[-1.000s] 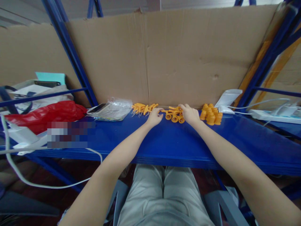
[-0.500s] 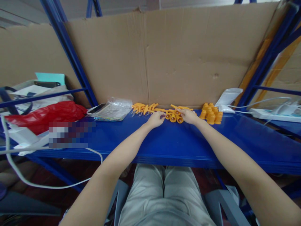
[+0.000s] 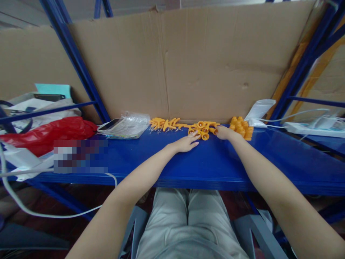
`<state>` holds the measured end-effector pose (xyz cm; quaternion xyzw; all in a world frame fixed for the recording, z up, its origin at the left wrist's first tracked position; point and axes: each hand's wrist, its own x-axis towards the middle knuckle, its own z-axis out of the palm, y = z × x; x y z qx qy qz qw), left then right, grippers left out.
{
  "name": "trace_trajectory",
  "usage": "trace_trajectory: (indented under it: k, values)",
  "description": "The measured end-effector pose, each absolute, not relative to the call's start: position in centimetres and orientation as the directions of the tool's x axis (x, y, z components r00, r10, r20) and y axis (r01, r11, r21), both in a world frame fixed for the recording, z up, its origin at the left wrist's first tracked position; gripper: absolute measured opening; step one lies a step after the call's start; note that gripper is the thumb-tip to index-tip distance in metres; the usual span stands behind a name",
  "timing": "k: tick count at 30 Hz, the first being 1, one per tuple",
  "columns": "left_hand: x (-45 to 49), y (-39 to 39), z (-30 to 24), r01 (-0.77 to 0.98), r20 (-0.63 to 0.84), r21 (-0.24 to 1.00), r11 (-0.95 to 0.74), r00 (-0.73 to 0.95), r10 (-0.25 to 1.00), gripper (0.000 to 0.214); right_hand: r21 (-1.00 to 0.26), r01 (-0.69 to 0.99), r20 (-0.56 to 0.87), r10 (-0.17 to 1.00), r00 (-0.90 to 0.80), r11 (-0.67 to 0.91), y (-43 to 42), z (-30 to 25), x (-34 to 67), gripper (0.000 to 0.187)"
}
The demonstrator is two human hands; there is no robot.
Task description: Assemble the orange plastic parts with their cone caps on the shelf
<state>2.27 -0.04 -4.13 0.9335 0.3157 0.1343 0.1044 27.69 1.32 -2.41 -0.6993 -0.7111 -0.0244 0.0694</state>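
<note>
Orange plastic corkscrews with flared, round open ends point(image 3: 205, 136) lie heaped in the middle at the back of the shelf, their ends facing me. My left hand point(image 3: 186, 143) rests palm down at the front left of this heap, fingers spread and fingertips touching the nearest pieces. At the heap's right end, my right hand point(image 3: 225, 133) has its fingers curled around an orange corkscrew point(image 3: 216, 131), mostly hidden by the hand. Left of the heap lie orange T-shaped handles with metal spirals point(image 3: 165, 124). To the right, several orange hollow sleeves point(image 3: 241, 127) stand grouped together.
A cardboard sheet point(image 3: 205, 64) walls off the back of the blue shelf point(image 3: 210, 167). Clear plastic bags point(image 3: 129, 126) with a phone lie left, beside a red bag point(image 3: 54, 133). On the right are a white pouch point(image 3: 260, 109) and a power strip point(image 3: 309, 129).
My left hand has drawn towards me and spread its fingers at the heap's front. My right hand has shifted right, and another corkscrew now lies on top of the heap.
</note>
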Motion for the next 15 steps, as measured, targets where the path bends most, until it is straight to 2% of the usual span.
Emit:
trace_trajectory:
  k: [4,10,15]
  values:
    - [2.3,0.2,-4.3,0.613,0.115,0.292,-0.734,0.74,0.663,0.054,-0.059,0.998,0.134,0.991,0.007,0.001,1.8,-2.9,27.4,0.045]
    - [2.6,-0.3,-3.8,0.668,0.073,0.303,-0.68,0.695,0.715,0.054,-0.171,0.984,0.138,0.988,0.066,-0.041,2.0,-3.8,27.2,0.065]
    - [2.8,-0.3,-3.6,0.7,0.06,0.291,-0.652,0.667,0.743,0.054,-0.214,0.977,0.172,0.985,0.031,0.006,2.5,-4.6,27.7,0.068]
